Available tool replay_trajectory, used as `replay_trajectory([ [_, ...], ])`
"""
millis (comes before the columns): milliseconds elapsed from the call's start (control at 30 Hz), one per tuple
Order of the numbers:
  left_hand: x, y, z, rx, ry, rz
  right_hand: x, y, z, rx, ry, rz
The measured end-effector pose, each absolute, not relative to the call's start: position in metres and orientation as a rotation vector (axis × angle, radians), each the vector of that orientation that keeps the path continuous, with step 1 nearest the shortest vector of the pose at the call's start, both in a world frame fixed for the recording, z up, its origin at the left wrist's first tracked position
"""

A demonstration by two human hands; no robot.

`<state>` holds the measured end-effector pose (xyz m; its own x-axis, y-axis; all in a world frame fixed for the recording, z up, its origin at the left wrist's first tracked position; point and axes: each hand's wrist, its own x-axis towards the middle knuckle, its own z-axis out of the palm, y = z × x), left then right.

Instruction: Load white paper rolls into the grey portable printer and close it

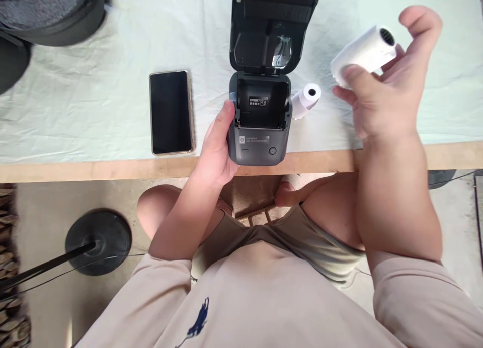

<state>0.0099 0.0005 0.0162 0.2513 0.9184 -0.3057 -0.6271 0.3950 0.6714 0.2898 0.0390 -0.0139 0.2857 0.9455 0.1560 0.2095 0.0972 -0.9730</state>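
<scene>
- My right hand (385, 94) is clamped on a large white roll (364, 54), with digits on its near side and more behind it, partly hidden; one digit stands out clear of the paper.
- I hold that roll tilted over the right part of the table, its dark core end turned up and to the right, well apart from the printer.
- My left hand (219, 144) grips the left side of the dark grey printer (258, 144), thumb against its edge; the other fingers are mostly hidden, so I cannot tell how they lie.
- The printer sits in front of me at the table's near edge, a round button (272, 151) on its front right.
- Its lid (269, 33) is swung open, away from me, and a small label (258, 101) shows inside the bay.
- Just beside the printer, on its right, a smaller white roll (307, 101) lies on the cloth (204, 51).
- To the left of my left hand, a phone (171, 114) lies flat, its screen dark.
- The table's wooden edge (75, 171) runs bare in front of my knees.
- Farther off, at the upper left, stands a black rounded object (68, 26).
- On the floor to my left is a round black base (107, 252) with a pole.
</scene>
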Motion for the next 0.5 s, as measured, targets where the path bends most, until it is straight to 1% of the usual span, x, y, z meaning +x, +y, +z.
replay_trajectory([
  [100, 0.009, 0.001, 0.016, 0.491, 0.75, 1.071, 0.286, 0.034, -0.008, -1.255, -0.83, 0.968],
  [233, 0.007, 0.001, 0.012, 0.509, 0.71, 1.072, 0.277, 0.029, 0.001, -1.192, -0.742, 1.216],
  [367, 0.007, 0.001, 0.008, 0.518, 0.651, 1.094, 0.254, 0.027, 0.009, -1.109, -0.732, 1.072],
  [500, 0.005, 0.0, 0.006, 0.507, 0.609, 1.08, 0.231, 0.019, 0.018, -1.009, -0.869, 0.941],
])
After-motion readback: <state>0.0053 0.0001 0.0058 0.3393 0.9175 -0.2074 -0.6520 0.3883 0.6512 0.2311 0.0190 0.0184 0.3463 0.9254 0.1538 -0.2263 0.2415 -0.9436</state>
